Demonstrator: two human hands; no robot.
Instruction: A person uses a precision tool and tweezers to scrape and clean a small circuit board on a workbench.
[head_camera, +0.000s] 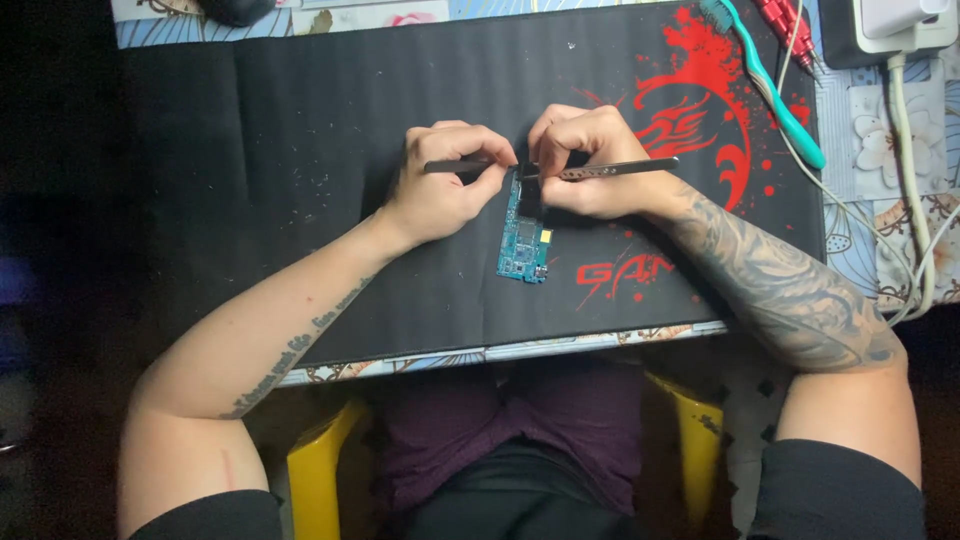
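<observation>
Circuit board (524, 232), blue, thin, light, likely fragile: we pinch dark tweezers (458, 166) in left hand (445, 185), metal tweezers (612, 170) in right hand (592, 165), best held by its edges.

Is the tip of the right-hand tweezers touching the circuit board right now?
Cannot tell. In the head view the tweezers in the right hand end at the top edge of the blue circuit board, but fingers hide the tip there.

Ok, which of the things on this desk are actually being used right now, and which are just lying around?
In use: left hand with dark tool; right hand with tweezers; blue circuit board; black mat.
Lying about: teal toothbrush; red screwdriver; white charger and cable.
</observation>
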